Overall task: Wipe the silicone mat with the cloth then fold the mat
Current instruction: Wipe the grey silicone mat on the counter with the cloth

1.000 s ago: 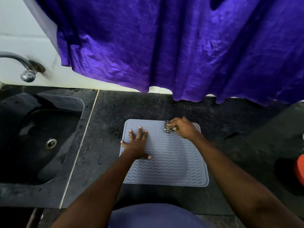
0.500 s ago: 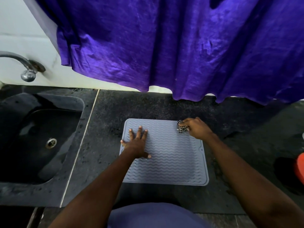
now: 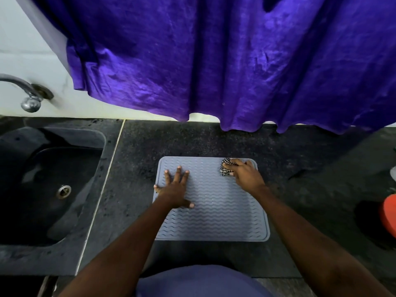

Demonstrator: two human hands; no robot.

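A grey silicone mat (image 3: 216,219) with a wavy ribbed surface lies flat on the dark stone counter (image 3: 192,140). My left hand (image 3: 174,188) presses flat on the mat's left part, fingers spread, holding nothing. My right hand (image 3: 245,175) is closed over a bunched black-and-white checked cloth (image 3: 225,167) near the mat's far right corner. Most of the cloth is hidden under my fingers.
A dark sink (image 3: 53,189) with a round drain sits left of the counter, with a metal tap (image 3: 27,93) on the white wall above it. A purple curtain (image 3: 225,61) hangs over the counter's back edge. A red object (image 3: 389,215) shows at the right edge.
My right hand slid the cloth rightward along the mat's far edge, then back a little to the left. My left hand has stayed pressed in the same spot.
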